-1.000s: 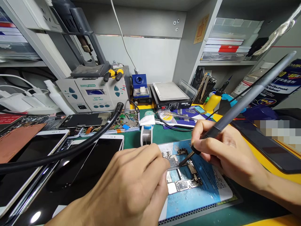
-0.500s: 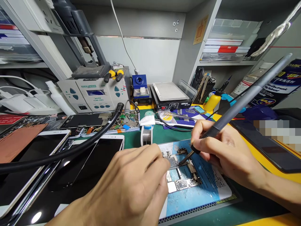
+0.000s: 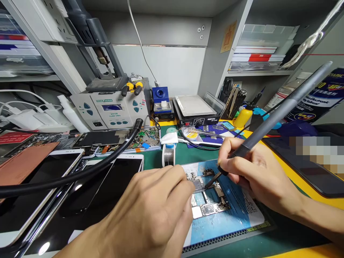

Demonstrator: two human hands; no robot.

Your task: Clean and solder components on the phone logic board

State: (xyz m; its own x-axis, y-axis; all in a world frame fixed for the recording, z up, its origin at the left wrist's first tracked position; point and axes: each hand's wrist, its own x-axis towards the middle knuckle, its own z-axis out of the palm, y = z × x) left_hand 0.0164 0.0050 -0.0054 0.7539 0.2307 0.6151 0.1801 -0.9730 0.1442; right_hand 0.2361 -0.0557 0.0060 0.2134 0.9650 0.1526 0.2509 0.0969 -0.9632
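My right hand [image 3: 249,170] is closed round a grey pen-shaped tool [image 3: 271,116] with a dark grip and a narrow metal tip. That tip touches, or is very close to, the middle of a phone circuit board [image 3: 209,209]. The board lies on a blue and white sheet [image 3: 228,225]. At the board's left edge is my left hand [image 3: 158,211], its fingers curled together. Its fingertips are turned away from view, so what they hold or press on is hidden. Part of the board is covered by this hand.
A solder spool [image 3: 168,156] stands behind my left hand. Phones [image 3: 107,190] lie at left under a black hose [image 3: 70,179] from the hot-air station [image 3: 110,111]. A heating plate [image 3: 197,107] stands at the back. Another phone [image 3: 298,168] lies at right.
The view has shifted slightly, so things at left sit a little further right in the picture. Both hands, the tool and the board keep nearly the same places.
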